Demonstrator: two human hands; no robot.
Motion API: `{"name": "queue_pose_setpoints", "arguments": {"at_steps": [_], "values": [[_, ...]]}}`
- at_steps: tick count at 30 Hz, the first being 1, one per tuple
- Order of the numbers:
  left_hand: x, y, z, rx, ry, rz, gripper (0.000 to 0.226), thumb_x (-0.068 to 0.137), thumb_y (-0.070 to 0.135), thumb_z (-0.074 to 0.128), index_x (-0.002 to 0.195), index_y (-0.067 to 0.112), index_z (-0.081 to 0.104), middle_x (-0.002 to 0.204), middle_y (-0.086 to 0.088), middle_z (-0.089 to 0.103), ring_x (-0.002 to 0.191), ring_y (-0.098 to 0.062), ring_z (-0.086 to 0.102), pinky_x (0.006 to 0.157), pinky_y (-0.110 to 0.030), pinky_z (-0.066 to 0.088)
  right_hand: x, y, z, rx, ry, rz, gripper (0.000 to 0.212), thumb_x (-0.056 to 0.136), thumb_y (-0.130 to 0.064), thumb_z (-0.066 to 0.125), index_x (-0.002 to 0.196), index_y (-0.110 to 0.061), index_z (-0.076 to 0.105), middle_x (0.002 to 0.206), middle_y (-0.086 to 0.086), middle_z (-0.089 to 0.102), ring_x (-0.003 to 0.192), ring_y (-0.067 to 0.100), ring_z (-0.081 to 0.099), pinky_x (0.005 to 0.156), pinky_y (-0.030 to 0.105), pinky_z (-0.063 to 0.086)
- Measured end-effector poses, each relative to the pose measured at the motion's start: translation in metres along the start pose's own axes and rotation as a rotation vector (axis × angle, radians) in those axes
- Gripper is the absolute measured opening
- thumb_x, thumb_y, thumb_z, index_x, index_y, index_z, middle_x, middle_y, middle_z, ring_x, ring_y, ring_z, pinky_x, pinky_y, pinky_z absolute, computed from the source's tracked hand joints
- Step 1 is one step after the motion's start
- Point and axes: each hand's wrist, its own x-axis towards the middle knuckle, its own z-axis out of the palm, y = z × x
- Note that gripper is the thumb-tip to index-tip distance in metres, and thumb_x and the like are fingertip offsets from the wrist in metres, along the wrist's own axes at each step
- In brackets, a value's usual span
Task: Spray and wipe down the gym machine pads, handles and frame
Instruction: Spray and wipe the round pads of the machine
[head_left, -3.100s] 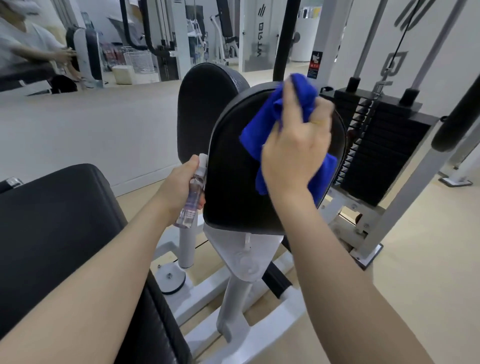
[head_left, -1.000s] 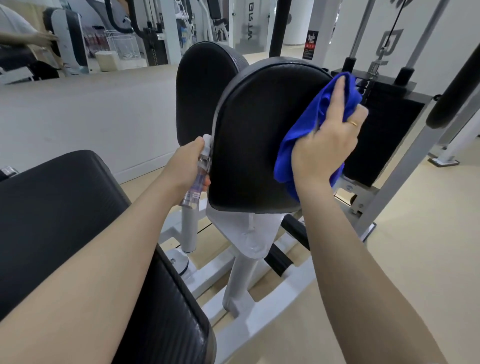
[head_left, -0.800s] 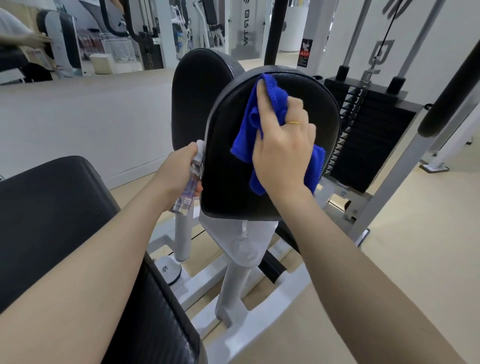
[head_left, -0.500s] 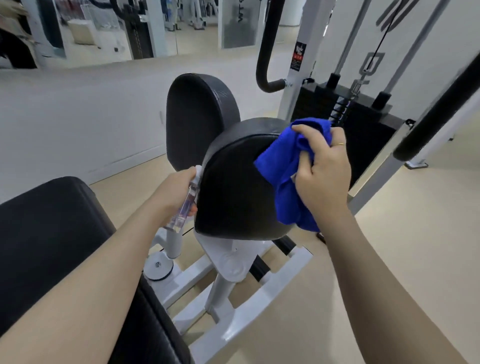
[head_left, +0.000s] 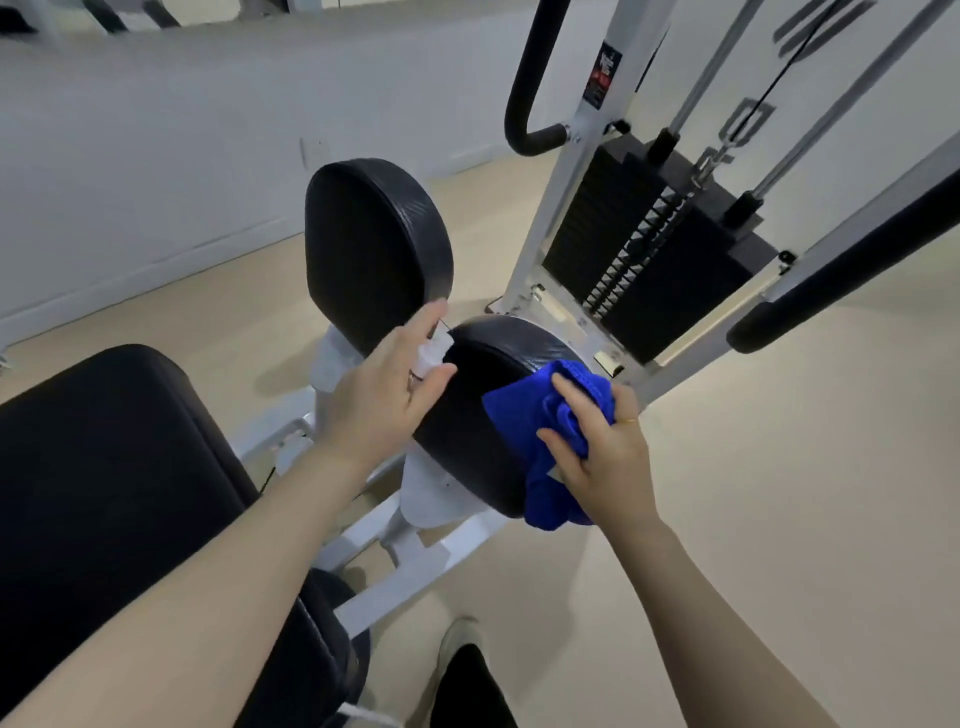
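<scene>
Two black oval pads stand on the white machine frame (head_left: 395, 551): a near pad (head_left: 483, 415) and a far pad (head_left: 374, 249). My right hand (head_left: 602, 452) grips a bunched blue cloth (head_left: 550, 436) against the near pad's right edge. My left hand (head_left: 384, 395) sits at that pad's left edge and holds a small clear spray bottle (head_left: 434, 351), of which only the white top shows between the fingers. The black seat cushion (head_left: 119, 493) fills the lower left.
A black weight stack (head_left: 654, 260) with guide rods stands behind the pads at the right. A curved black handle (head_left: 524, 104) hangs above it, and a padded black bar (head_left: 841, 260) crosses the right edge. Beige floor (head_left: 753, 467) lies to the right. My shoe (head_left: 457, 644) shows below.
The view has tipped down and risen over the pads. My right hand has slid the cloth down the near pad's right edge. My left hand has come further over the pad's left rim with the bottle.
</scene>
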Motion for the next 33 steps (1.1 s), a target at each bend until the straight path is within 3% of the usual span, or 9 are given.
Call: {"name": "queue_pose_setpoints", "arguments": {"at_steps": [4,8,12,16,20,23,26,30,33], "values": [[-0.011,0.029,0.01,0.225,-0.099,0.269,0.041,0.096,0.047,0.03,0.135,0.033,0.03,0.085,-0.005,0.06,0.055,-0.022,0.056,0.045,-0.037,0.05,-0.005,-0.003,-0.02,0.16,-0.144,0.245,0.053,0.084,-0.024,0.067,0.133,-0.015,0.049,0.127,0.012,0.041,0.107,0.02,0.044,0.093,0.023,0.032],[0.018,0.056,0.005,0.043,-0.062,-0.131,0.036,0.097,0.034,0.042,0.132,0.028,0.041,0.115,-0.008,0.06,0.095,-0.032,0.059,0.078,-0.04,0.048,-0.02,-0.001,-0.032,0.258,-0.241,0.378,0.048,0.086,-0.019,0.066,0.131,-0.018,0.048,0.128,-0.002,0.037,0.112,0.019,0.046,0.092,0.019,0.034],[0.045,0.046,0.001,0.087,-0.082,-0.326,0.032,0.098,0.031,0.039,0.13,0.026,0.039,0.105,-0.013,0.061,0.088,-0.031,0.059,0.076,-0.042,0.049,-0.026,0.004,-0.035,0.244,-0.281,0.401,0.044,0.088,-0.019,0.063,0.128,-0.02,0.047,0.127,-0.003,0.039,0.099,0.014,0.046,0.08,0.016,0.033],[0.046,0.041,0.011,0.161,-0.209,-0.301,0.031,0.098,0.029,0.041,0.127,0.018,0.044,0.108,-0.014,0.059,0.092,-0.03,0.053,0.077,-0.041,0.045,-0.017,0.011,-0.04,0.211,-0.358,0.355,0.043,0.09,-0.022,0.06,0.129,-0.023,0.044,0.125,-0.002,0.041,0.093,0.011,0.042,0.076,0.016,0.032],[0.048,0.046,0.009,0.197,-0.175,-0.329,0.027,0.099,0.027,0.04,0.121,0.014,0.047,0.105,-0.013,0.06,0.083,-0.022,0.049,0.068,-0.034,0.038,-0.015,0.02,-0.048,0.14,-0.422,0.267,0.041,0.09,-0.02,0.058,0.129,-0.023,0.045,0.123,-0.001,0.046,0.089,0.012,0.043,0.075,0.018,0.032],[0.036,0.064,0.013,0.362,-0.165,-0.033,0.025,0.096,0.027,0.04,0.118,0.018,0.05,0.091,-0.011,0.059,0.066,-0.031,0.056,0.051,-0.033,0.038,-0.021,0.03,-0.057,0.075,-0.477,0.202,0.042,0.086,-0.01,0.058,0.125,-0.022,0.049,0.116,0.0,0.054,0.086,0.018,0.048,0.073,0.023,0.036],[0.013,0.088,0.03,0.559,-0.286,0.286,0.022,0.087,0.023,0.05,0.107,0.022,0.043,0.076,-0.006,0.05,0.034,-0.021,0.031,0.035,-0.016,0.008,-0.029,0.041,-0.064,0.073,-0.55,0.176,0.042,0.083,-0.004,0.054,0.121,-0.02,0.051,0.116,0.005,0.057,0.089,0.026,0.055,0.077,0.031,0.045],[0.002,0.093,0.046,0.695,-0.461,0.221,0.055,0.057,0.007,0.078,0.105,0.019,0.054,0.081,-0.009,0.051,0.037,-0.02,0.022,0.036,-0.018,0.015,-0.025,0.051,-0.079,0.163,-0.465,0.275,0.032,0.088,-0.003,0.05,0.117,-0.015,0.051,0.117,0.005,0.055,0.09,0.025,0.055,0.081,0.039,0.048],[0.006,0.088,0.045,0.597,-0.342,0.23,0.038,0.071,0.021,0.071,0.1,0.02,0.047,0.074,-0.008,0.05,0.03,-0.023,0.033,0.031,-0.017,0.018,-0.003,0.044,-0.083,0.231,-0.369,0.237,0.033,0.088,-0.005,0.055,0.119,-0.013,0.048,0.115,0.001,0.05,0.092,0.017,0.049,0.084,0.035,0.046]]}}
